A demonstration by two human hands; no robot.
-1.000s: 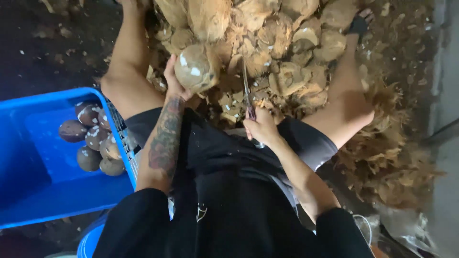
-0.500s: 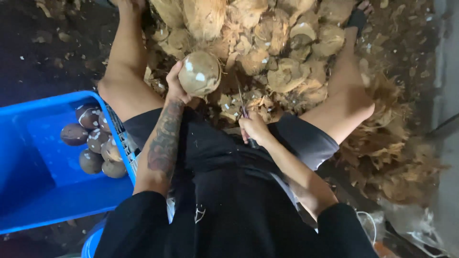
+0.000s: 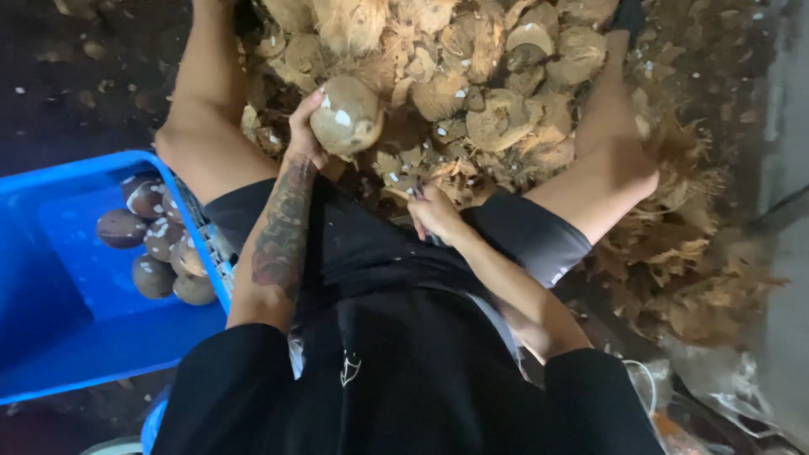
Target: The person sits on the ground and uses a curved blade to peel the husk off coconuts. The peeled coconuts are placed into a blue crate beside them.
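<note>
One wide heap of coconut husk pieces (image 3: 497, 109) fills the ground between the seated person's bare knees and serves as the landmark here. To the left of the heap stands a blue plastic crate (image 3: 59, 337), and six or so dark peeled coconuts (image 3: 156, 244) lie bunched against its wall nearest the heap. At the heap's near edge, the left hand (image 3: 305, 135) holds a round, pale-brown coconut (image 3: 345, 115) with white nicks, fingers curled and clamped around its left side, lifting it just above the husks. Nearer the person than the coconut, at the heap's front rim, the right hand (image 3: 434, 211) is balled tight around a tool handle (image 3: 418, 193); only a small dark stub shows.
</note>
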